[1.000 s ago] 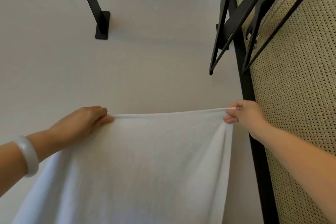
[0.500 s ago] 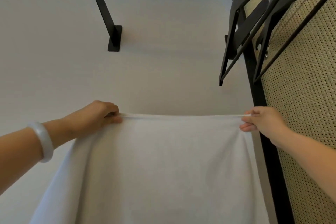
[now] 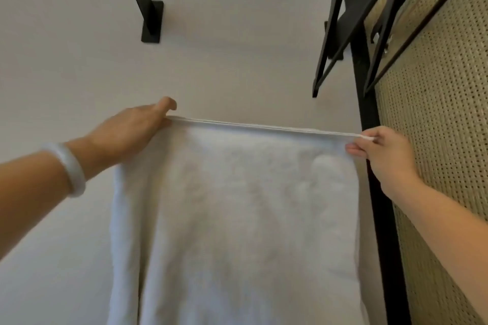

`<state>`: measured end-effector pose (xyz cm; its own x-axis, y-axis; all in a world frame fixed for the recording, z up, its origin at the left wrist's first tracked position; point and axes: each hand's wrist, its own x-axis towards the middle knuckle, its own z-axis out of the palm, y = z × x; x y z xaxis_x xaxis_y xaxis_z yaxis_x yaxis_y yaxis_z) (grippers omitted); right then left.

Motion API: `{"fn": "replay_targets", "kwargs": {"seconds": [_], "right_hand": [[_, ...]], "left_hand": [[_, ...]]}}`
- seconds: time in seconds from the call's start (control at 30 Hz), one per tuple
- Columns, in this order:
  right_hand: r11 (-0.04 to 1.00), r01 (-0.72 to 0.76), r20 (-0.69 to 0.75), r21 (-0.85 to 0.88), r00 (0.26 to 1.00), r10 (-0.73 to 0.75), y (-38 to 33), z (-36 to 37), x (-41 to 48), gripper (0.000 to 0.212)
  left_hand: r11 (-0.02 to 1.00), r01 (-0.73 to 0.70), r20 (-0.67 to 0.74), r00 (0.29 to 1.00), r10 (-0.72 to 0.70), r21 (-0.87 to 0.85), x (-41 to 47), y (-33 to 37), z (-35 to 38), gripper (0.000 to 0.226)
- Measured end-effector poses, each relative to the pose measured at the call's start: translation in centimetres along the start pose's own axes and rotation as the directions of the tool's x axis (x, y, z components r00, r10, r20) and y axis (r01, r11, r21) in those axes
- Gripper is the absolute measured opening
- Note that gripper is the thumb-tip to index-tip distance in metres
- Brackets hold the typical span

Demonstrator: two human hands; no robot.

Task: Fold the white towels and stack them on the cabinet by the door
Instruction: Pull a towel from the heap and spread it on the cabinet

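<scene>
Plain off-white wall fills the background, lit evenly, with fittings at the upper edge and right side of the frame.

Left hand: centre left of frame, back of the hand towards the camera. Fingers curled over the upper left corner of the white towel and holding it; one digit lifted slightly above the hem. A pale, translucent bracelet sits on the wrist at far left.

Right hand: centre right of frame. Thumb and fingers closed in a narrow pinch on the upper right corner of the towel, a small tab of cloth showing between them.

Towel: held up in the air between the two hands, in front of the wall. Top edge drawn taut and nearly level — slightly lower at the right. That edge shows as a doubled line of hem. The body hangs straight down through the middle of the frame and runs out of the bottom edge; the lower end cannot be seen. Along the left side a second fold of cloth hangs just beside the main panel.

Surroundings: a black bracket is fixed to the wall at upper centre left, with a black bar rising from it out of frame. At upper right, black hangers hang at an angle. A black post runs down the right side behind the right hand — it frames a woven cane panel filling the right edge.
</scene>
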<state>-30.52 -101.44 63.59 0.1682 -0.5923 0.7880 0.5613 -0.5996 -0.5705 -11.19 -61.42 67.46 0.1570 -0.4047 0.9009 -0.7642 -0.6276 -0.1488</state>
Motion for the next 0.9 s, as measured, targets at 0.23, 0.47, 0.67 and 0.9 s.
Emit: {"fn": "replay_targets", "kwargs": {"seconds": [0.23,0.47,0.67,0.9], "right_hand": [[0.897,-0.304,0.187,-0.321,0.908,0.375,12.9,-5.7,-18.5,0.016],[0.677,-0.565,0.195,-0.472,0.682,0.705,19.1,-12.2,-34.6,0.009],[0.518,-0.640,0.133,-0.568,0.550,0.824,17.4,-18.1,-44.8,0.010],[0.396,-0.583,0.127,-0.710,0.448,0.885,13.1,-23.9,-53.3,0.014]], "left_hand": [[0.990,0.074,0.399,0.917,-0.021,-0.119,-20.7,1.3,7.2,0.030],[0.993,-0.081,0.602,0.791,0.114,-0.082,-39.2,6.7,11.4,0.006],[0.986,-0.098,0.737,0.656,0.166,-0.135,-50.9,10.9,8.9,0.035],[0.966,0.053,0.822,0.539,0.185,-0.253,-59.5,14.8,3.9,0.046]]}}
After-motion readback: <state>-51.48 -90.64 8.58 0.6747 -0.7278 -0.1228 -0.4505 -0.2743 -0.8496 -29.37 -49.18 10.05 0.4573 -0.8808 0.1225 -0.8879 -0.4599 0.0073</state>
